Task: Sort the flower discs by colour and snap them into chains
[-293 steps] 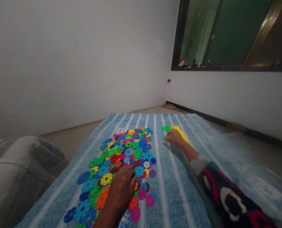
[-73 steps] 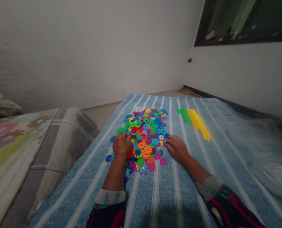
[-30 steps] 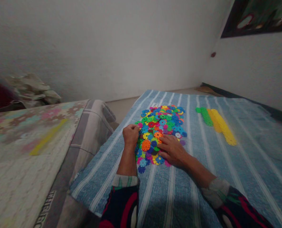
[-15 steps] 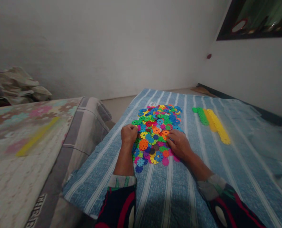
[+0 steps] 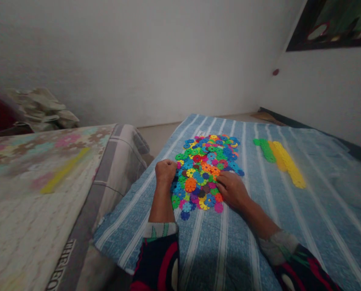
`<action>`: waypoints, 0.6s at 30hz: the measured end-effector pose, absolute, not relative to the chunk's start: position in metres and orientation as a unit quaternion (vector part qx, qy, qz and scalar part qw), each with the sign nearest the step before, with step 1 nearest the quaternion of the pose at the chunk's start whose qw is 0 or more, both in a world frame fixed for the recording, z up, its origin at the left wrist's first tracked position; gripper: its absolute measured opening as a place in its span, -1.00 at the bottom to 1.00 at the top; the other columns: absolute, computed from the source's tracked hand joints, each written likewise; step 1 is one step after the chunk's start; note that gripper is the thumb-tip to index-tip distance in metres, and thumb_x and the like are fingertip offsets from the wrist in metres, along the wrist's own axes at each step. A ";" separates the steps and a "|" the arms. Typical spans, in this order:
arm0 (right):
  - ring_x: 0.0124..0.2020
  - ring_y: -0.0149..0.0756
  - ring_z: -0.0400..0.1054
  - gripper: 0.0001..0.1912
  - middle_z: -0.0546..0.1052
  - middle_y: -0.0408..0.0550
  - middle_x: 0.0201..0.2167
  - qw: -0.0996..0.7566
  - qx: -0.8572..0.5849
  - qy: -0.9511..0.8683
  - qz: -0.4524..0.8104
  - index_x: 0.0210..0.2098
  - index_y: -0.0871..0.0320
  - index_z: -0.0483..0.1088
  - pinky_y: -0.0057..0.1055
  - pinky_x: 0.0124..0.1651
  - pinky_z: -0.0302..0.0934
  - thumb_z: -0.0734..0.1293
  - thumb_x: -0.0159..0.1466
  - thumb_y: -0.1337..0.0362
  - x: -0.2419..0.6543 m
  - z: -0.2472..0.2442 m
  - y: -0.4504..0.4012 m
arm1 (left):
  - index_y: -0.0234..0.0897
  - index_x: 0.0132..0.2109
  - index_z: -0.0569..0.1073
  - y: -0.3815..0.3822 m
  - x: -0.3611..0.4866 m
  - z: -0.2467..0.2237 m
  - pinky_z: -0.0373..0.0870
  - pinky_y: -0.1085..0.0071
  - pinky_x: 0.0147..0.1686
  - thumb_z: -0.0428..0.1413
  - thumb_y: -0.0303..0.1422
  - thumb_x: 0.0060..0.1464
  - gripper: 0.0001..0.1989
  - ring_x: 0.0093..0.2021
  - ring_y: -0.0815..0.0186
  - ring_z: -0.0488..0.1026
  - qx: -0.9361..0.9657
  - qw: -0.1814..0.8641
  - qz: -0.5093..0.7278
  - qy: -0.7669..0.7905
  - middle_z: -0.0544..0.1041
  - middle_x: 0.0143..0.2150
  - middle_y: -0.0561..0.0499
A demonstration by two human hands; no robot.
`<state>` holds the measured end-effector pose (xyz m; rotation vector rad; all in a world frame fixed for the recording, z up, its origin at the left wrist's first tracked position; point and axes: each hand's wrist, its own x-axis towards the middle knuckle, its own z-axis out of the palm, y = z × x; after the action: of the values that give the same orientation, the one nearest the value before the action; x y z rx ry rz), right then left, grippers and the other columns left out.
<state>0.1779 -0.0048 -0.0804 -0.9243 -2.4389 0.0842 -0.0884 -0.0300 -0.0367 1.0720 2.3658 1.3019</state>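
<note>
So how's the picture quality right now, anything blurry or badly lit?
Head view: dim, flat light, with a soft shadow on the striped cloth between the forearms. Head view: the discs and both hands, left and right, look fairly clear. Head view: the yellow strip at far left is smeared, and the cloth's right side looks hazy.

The left sleeve is dark navy, with a broad crimson curve beside a pale, rounded patch and a thin crimson line near its outer edge. The left cuff is light grey, with pointed green marks and a narrow green strip where it meets the navy. The right sleeve matches it: navy, crimson bands, green streaks and a pale, rounded patch, below a grey right cuff. Both the left hand and right hand are bare.
</note>
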 end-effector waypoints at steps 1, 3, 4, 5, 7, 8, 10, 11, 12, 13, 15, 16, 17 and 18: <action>-0.23 -0.24 0.26 -0.86 0.43 -0.02 -0.33 0.264 -0.338 -0.903 0.035 -0.36 0.14 0.42 -0.32 -0.14 0.04 0.26 0.30 0.30 0.177 -0.080 -0.006 | -0.31 -0.57 0.48 -0.031 -0.088 -0.036 0.18 0.45 -0.53 0.07 -0.29 -0.24 -0.82 -0.54 0.35 0.35 0.367 0.118 0.442 0.810 0.42 -0.63 0.06; -0.24 -0.25 0.26 -0.87 0.43 -0.02 -0.32 0.268 -0.334 -0.903 0.038 -0.36 0.14 0.42 -0.33 -0.15 0.05 0.26 0.30 0.30 0.176 -0.079 -0.007 | -0.31 -0.57 0.47 -0.032 -0.087 -0.034 0.18 0.45 -0.52 0.07 -0.30 -0.24 -0.83 -0.53 0.35 0.35 0.370 0.116 0.434 0.814 0.42 -0.62 0.05; -0.25 -0.25 0.26 -0.87 0.43 -0.02 -0.32 0.270 -0.333 -0.903 0.038 -0.36 0.14 0.42 -0.33 -0.15 0.05 0.26 0.30 0.31 0.176 -0.079 -0.007 | -0.31 -0.56 0.47 -0.033 -0.086 -0.033 0.18 0.45 -0.52 0.07 -0.30 -0.24 -0.83 -0.52 0.34 0.35 0.371 0.116 0.428 0.816 0.43 -0.61 0.05; -0.25 -0.25 0.26 -0.86 0.43 -0.02 -0.33 0.272 -0.332 -0.903 0.038 -0.36 0.14 0.42 -0.33 -0.15 0.05 0.25 0.30 0.31 0.176 -0.078 -0.007 | -0.31 -0.56 0.47 -0.033 -0.086 -0.032 0.17 0.45 -0.52 0.08 -0.29 -0.23 -0.83 -0.52 0.34 0.35 0.373 0.117 0.421 0.818 0.43 -0.61 0.05; -0.25 -0.25 0.26 -0.86 0.43 -0.02 -0.34 0.273 -0.331 -0.903 0.038 -0.36 0.14 0.42 -0.33 -0.16 0.05 0.25 0.30 0.31 0.176 -0.078 -0.007 | -0.30 -0.56 0.46 -0.032 -0.086 -0.031 0.17 0.44 -0.51 0.09 -0.28 -0.23 -0.83 -0.51 0.34 0.35 0.384 0.119 0.400 0.824 0.42 -0.61 0.05; -0.24 -0.24 0.26 -0.86 0.43 -0.03 -0.35 0.270 -0.331 -0.903 0.038 -0.37 0.14 0.42 -0.33 -0.16 0.05 0.25 0.30 0.31 0.175 -0.077 -0.008 | -0.30 -0.56 0.46 -0.032 -0.085 -0.030 0.17 0.44 -0.51 0.09 -0.29 -0.22 -0.84 -0.51 0.34 0.36 0.392 0.117 0.389 0.825 0.41 -0.61 0.06; -0.24 -0.23 0.26 -0.86 0.43 -0.02 -0.35 0.261 -0.333 -0.905 0.036 -0.37 0.14 0.42 -0.32 -0.16 0.05 0.26 0.30 0.31 0.173 -0.076 -0.008 | -0.30 -0.56 0.46 -0.031 -0.085 -0.028 0.16 0.43 -0.51 0.09 -0.30 -0.21 -0.84 -0.51 0.34 0.36 0.413 0.114 0.370 0.824 0.41 -0.61 0.06; -0.23 -0.23 0.26 -0.87 0.44 -0.02 -0.35 0.258 -0.333 -0.906 0.035 -0.36 0.15 0.42 -0.32 -0.16 0.05 0.26 0.30 0.32 0.172 -0.075 -0.009 | -0.29 -0.57 0.46 -0.030 -0.084 -0.027 0.16 0.43 -0.51 0.09 -0.31 -0.20 -0.85 -0.51 0.34 0.36 0.422 0.113 0.364 0.823 0.40 -0.61 0.05; -0.23 -0.23 0.26 -0.88 0.44 -0.02 -0.34 0.257 -0.332 -0.907 0.035 -0.35 0.15 0.42 -0.32 -0.15 0.05 0.27 0.29 0.32 0.171 -0.074 -0.010 | -0.28 -0.57 0.45 -0.030 -0.084 -0.026 0.16 0.43 -0.51 0.09 -0.31 -0.19 -0.85 -0.51 0.33 0.36 0.429 0.113 0.358 0.822 0.40 -0.62 0.05; -0.22 -0.23 0.27 -0.89 0.45 -0.01 -0.32 0.257 -0.330 -0.908 0.035 -0.34 0.15 0.42 -0.31 -0.14 0.05 0.27 0.29 0.32 0.169 -0.073 -0.011 | -0.28 -0.57 0.45 -0.030 -0.083 -0.025 0.16 0.42 -0.51 0.09 -0.31 -0.19 -0.85 -0.52 0.33 0.36 0.434 0.112 0.352 0.821 0.40 -0.62 0.05; -0.21 -0.22 0.27 -0.90 0.46 -0.01 -0.31 0.260 -0.326 -0.908 0.032 -0.33 0.14 0.42 -0.31 -0.13 0.06 0.27 0.29 0.31 0.166 -0.071 -0.012 | -0.26 -0.59 0.44 -0.029 -0.084 -0.022 0.17 0.42 -0.51 0.10 -0.29 -0.19 -0.85 -0.52 0.31 0.37 0.441 0.110 0.338 0.824 0.39 -0.64 0.05; -0.20 -0.22 0.28 -0.90 0.47 -0.02 -0.30 0.260 -0.327 -0.908 0.029 -0.33 0.13 0.42 -0.30 -0.13 0.07 0.27 0.29 0.31 0.165 -0.070 -0.012 | -0.25 -0.60 0.44 -0.028 -0.084 -0.022 0.17 0.42 -0.52 0.10 -0.29 -0.19 -0.84 -0.53 0.30 0.37 0.441 0.104 0.338 0.825 0.39 -0.65 0.05; -0.19 -0.21 0.28 -0.90 0.47 -0.02 -0.29 0.261 -0.329 -0.907 0.025 -0.33 0.13 0.41 -0.30 -0.11 0.08 0.27 0.29 0.31 0.164 -0.070 -0.012 | -0.24 -0.61 0.43 -0.027 -0.085 -0.021 0.16 0.41 -0.53 0.11 -0.28 -0.20 -0.84 -0.53 0.29 0.37 0.443 0.103 0.332 0.826 0.39 -0.66 0.05; -0.17 -0.21 0.29 -0.91 0.48 -0.02 -0.27 0.261 -0.330 -0.907 0.021 -0.33 0.12 0.41 -0.29 -0.10 0.09 0.27 0.29 0.32 0.164 -0.070 -0.012 | -0.23 -0.61 0.43 -0.026 -0.087 -0.021 0.16 0.41 -0.53 0.11 -0.28 -0.20 -0.84 -0.54 0.28 0.36 0.445 0.104 0.329 0.826 0.38 -0.67 0.04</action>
<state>0.1638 -0.0123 -0.0699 -0.8942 -2.4546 0.0576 -0.0865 -0.0263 -0.0215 1.3123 2.4376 0.9718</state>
